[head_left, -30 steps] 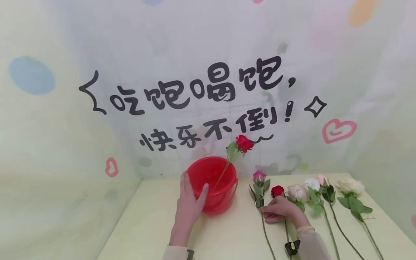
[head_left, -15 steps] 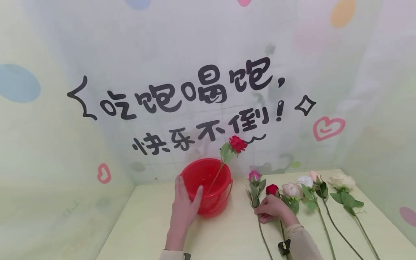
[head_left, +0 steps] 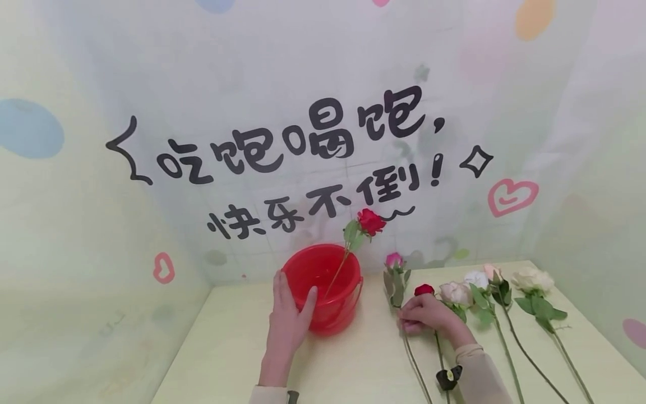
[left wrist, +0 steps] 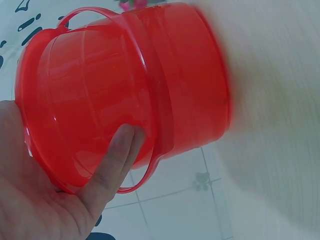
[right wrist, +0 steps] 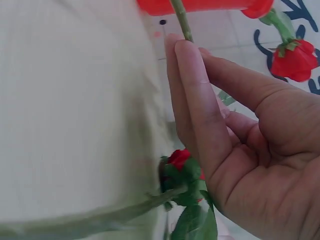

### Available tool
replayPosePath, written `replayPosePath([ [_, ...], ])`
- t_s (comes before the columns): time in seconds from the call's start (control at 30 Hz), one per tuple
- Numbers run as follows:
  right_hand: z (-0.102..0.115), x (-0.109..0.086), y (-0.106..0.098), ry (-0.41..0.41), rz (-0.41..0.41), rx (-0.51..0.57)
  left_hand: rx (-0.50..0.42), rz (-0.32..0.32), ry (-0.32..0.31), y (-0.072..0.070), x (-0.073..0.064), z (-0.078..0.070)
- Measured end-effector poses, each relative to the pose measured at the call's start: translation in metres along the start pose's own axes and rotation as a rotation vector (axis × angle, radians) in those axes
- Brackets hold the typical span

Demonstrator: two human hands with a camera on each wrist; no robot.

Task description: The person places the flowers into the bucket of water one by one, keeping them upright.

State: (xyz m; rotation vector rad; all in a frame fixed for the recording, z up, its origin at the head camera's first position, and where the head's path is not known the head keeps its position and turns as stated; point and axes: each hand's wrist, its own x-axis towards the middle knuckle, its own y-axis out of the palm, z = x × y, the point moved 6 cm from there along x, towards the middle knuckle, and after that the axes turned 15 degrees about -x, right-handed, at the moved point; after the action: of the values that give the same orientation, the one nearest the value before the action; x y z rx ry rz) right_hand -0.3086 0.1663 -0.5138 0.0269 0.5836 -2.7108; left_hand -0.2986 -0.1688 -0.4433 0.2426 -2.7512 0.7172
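A red bucket [head_left: 328, 314] stands on the table, a red rose [head_left: 370, 222] leaning in it with its bloom above the rim. My left hand [head_left: 289, 331] rests against the bucket's near left side, its fingers straight and spread from the thumb. In the left wrist view, two fingers [left wrist: 120, 150] lie along the bucket's wall. My right hand [head_left: 431, 315] pinches the stem of a magenta rose [head_left: 395, 260] just below its leaves; the right wrist view shows the stem [right wrist: 181, 19] between the fingertips. Beneath this hand lies a second red rose [head_left: 424, 289], partly hidden.
To the right, a pale pink rose [head_left: 455, 293], a white rose [head_left: 475, 279], a peach rose [head_left: 492, 272] and a cream rose [head_left: 532, 279] lie on the pale table [head_left: 222, 336]. A printed cloth [head_left: 282, 73] hangs behind and along the sides.
My right hand has risen slightly with the magenta rose, whose bloom shifts a little upward. The left hand stays on the bucket. The head view has swung slightly.
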Motion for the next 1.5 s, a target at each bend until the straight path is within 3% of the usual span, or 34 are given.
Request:
replayPosePath([
  [0.23,0.013,-0.002,-0.013,-0.012,-0.047,0.134,0.008,0.011,-0.008,0.007,0.001,0.0],
  [0.5,0.025,-0.003,-0.021,-0.03,-0.075,0.153,0.0,0.013,-0.019,0.014,-0.003,0.002],
  [0.67,0.054,0.0,-0.034,-0.052,-0.113,0.132,-0.003,0.026,-0.015,0.014,-0.002,0.0],
  [0.93,0.117,0.024,-0.047,-0.126,-0.144,0.073,0.0,-0.013,-0.009,-0.009,0.002,0.001],
  [1.1,0.152,0.027,-0.054,-0.175,-0.169,0.062,-0.007,-0.02,-0.005,-0.012,0.005,0.002],
  [1.27,0.172,0.025,-0.063,-0.203,-0.202,0.079,-0.018,-0.009,0.001,-0.005,0.005,0.004],
  [1.5,0.183,0.025,-0.071,-0.209,-0.22,0.078,-0.019,0.003,-0.004,0.003,0.003,0.003],
])
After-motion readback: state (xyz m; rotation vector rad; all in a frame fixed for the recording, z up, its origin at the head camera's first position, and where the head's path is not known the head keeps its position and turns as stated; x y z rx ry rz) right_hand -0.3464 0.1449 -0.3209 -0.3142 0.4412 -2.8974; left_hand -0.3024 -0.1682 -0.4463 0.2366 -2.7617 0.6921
